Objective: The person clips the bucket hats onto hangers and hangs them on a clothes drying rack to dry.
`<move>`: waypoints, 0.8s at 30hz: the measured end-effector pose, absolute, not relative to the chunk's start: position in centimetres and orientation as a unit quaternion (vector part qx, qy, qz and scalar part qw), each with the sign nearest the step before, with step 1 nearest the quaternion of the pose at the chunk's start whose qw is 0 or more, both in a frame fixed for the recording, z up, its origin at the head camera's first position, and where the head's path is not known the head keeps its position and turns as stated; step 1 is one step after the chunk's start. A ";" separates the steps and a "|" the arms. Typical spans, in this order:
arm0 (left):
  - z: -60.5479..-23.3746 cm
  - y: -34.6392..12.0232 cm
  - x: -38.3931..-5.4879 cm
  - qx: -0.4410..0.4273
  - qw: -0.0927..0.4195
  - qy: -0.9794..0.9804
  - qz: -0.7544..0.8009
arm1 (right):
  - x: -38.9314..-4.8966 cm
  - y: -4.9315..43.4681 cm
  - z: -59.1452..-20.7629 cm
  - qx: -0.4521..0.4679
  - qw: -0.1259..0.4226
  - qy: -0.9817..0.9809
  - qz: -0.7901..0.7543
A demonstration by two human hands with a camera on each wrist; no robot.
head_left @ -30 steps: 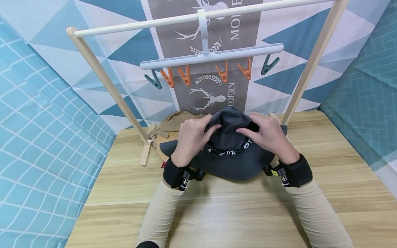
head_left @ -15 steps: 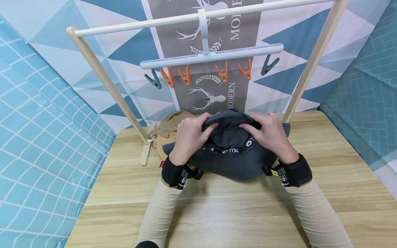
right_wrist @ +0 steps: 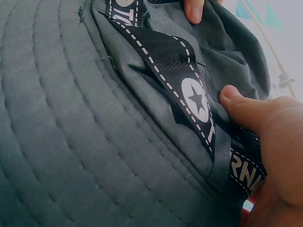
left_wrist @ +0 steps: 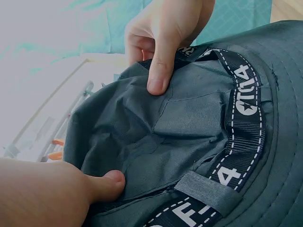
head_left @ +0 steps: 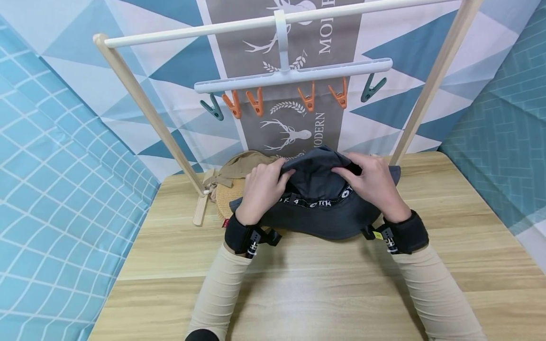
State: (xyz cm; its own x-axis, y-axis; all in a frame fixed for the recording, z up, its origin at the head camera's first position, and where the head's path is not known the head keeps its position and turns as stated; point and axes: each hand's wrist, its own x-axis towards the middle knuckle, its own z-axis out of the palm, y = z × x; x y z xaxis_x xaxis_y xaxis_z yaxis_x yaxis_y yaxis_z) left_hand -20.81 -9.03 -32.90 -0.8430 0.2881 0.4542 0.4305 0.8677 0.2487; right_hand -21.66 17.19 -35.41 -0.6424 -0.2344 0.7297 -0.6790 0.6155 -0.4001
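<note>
Both hands hold a dark grey bucket hat (head_left: 315,222) by its crown, its brim toward the person. A black ribbon (left_wrist: 246,113) with white lettering runs round the base of the crown. My left hand (head_left: 263,192) pinches the crown's left side, thumb in front and fingers behind. At the right side, my right hand (head_left: 371,182) grips the cloth the same way; its thumb (right_wrist: 241,106) presses the fabric in the right wrist view. The fingers behind the crown are mostly hidden. Behind the left hand lies a straw-coloured hat (head_left: 228,194) with a tan cloth bow.
A wooden rack (head_left: 149,109) spans the table's back. From its white bar hangs a pale blue hanger (head_left: 294,76) with orange clips (head_left: 308,97) and green clips (head_left: 373,88). Patterned cloth (head_left: 183,61) covers the wall behind. The wooden tabletop (head_left: 324,289) extends in front.
The left hand has shifted slightly left and the right hand slightly right, spreading the crown. The brim's front edge has risen a little. Both hands keep their grip.
</note>
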 end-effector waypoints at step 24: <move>-32.8 -9.7 -21.3 -0.199 0.208 -0.940 -0.181 | -19.9 21.1 -31.0 0.088 0.454 -0.764 0.451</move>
State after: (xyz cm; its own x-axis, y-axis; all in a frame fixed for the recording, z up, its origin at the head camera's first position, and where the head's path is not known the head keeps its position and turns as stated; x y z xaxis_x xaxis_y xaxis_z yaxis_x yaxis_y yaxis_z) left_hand -21.26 -9.69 -32.85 -0.8344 0.2983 0.4635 0.4491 0.8555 0.2578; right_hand -19.90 21.12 -31.04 -0.5726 0.2746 0.7725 -0.5439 0.5778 -0.6086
